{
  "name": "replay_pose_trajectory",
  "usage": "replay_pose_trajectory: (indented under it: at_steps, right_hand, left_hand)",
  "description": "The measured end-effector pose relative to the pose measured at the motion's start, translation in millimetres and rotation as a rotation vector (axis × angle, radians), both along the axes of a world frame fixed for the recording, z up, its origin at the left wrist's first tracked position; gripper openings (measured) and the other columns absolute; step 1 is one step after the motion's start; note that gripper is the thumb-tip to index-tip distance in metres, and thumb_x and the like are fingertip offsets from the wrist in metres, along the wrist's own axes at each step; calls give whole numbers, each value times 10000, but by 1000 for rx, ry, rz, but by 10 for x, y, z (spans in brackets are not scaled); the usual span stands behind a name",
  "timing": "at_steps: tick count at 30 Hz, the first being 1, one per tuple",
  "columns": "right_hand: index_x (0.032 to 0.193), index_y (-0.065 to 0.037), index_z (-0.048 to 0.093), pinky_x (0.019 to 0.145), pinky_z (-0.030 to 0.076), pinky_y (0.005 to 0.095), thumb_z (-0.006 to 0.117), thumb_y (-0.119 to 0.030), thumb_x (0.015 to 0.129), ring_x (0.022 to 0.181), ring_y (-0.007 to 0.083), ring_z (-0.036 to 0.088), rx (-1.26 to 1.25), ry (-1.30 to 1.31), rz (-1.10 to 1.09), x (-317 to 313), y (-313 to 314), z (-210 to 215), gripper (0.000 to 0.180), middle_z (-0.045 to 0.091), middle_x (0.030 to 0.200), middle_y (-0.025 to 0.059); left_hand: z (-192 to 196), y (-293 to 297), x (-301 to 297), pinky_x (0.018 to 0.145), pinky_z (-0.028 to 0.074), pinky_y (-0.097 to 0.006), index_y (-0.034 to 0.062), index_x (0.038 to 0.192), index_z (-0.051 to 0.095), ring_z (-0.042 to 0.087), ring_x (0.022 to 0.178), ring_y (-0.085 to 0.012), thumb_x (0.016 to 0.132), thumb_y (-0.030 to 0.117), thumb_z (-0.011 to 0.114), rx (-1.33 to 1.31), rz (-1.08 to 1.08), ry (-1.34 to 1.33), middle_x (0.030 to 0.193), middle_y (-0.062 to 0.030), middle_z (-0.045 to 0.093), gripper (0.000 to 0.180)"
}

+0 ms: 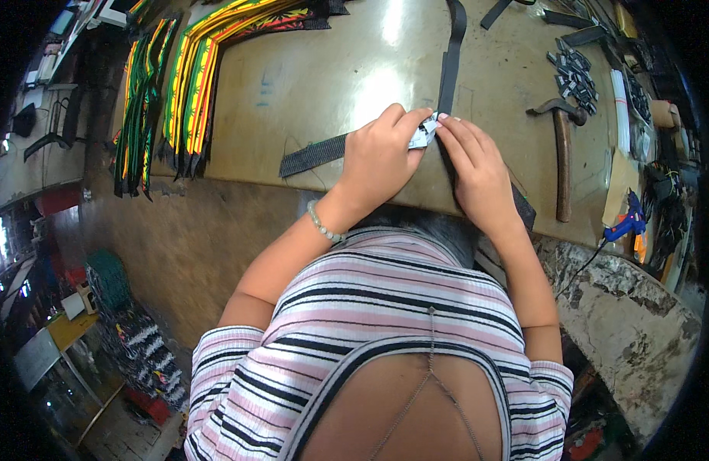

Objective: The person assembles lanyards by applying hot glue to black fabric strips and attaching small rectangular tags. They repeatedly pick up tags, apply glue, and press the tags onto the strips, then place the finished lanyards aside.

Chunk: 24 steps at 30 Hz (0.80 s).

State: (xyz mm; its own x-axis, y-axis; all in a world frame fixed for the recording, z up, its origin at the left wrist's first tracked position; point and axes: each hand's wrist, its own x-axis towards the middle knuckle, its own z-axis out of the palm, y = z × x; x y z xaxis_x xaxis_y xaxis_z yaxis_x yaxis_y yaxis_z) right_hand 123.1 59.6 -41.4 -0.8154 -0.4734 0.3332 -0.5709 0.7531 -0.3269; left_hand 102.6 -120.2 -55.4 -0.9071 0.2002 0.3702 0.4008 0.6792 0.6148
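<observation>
Your bench (308, 84) fills most of the view, a worn tan top with glare across the middle. Along its far left edge lie the striped straps (187, 84) in green, yellow, red and black, fanned side by side with their ends toward you.

A long black webbing strap (450, 61) comes down from the far edge of the bench to your hands, and a second length of it (312, 156) runs off to the left from under your left hand, lying flat on the top (the bend between the two is hidden by your fingers).

To the right, well apart from your hands, a hammer (563, 154) lies with its wooden handle pointing toward you. Beyond it sits a heap of small dark metal buckles (573, 73), and near the bench's right edge a blue glue gun (625, 223).

Your left hand (379, 157) rests on the webbing, its grip closed on a small white piece (424, 134), thumb and fingertips pinching it from the left. Your right hand (477, 173) meets it from the other side, fingertips pressed together on the same piece and on the strap beneath. The white piece sits right where the two hands touch, on the strap, near the bench's front edge.
</observation>
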Motion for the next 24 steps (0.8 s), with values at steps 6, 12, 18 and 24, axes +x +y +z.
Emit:
replay_pose_trajectory:
  at_steps: [6,12,18,24]
  right_hand:
    - [1206,1,659,1067,419,361,572,-46,911,1206,281,601,-464,-505,-168,-124,390,212,310,653,1252,175]
    - [1266,-24,603,980,444,435,602,-259,972,1110,337,598,286,5,-921,-47,1319,-120,376,594,1305,145]
    - [1177,10,588,752,504,384,545,-297,1017,792,248,625,-381,-279,-920,73,888,449,349,648,881,159]
    - [1202,-16,547,560,445,268,461,-258,1058,636,100,549,-42,-366,-432,284,-20,362,294,596,743,41]
  left_hand:
    - [19,-1,-29,603,514,-407,116,1018,721,636,691,-313,832,169,722,16,-14,-25,776,-97,610,193]
    - [126,-134,-1,568,503,-368,103,1035,723,609,618,-285,837,130,744,218,-160,134,774,-96,616,201]
    - [202,-302,64,587,505,-370,99,1046,733,618,649,-267,833,144,754,53,-27,-44,812,-88,616,218]
    - [108,-305,79,606,513,-388,110,1065,729,638,687,-289,850,188,739,-28,-26,-119,819,-89,621,229]
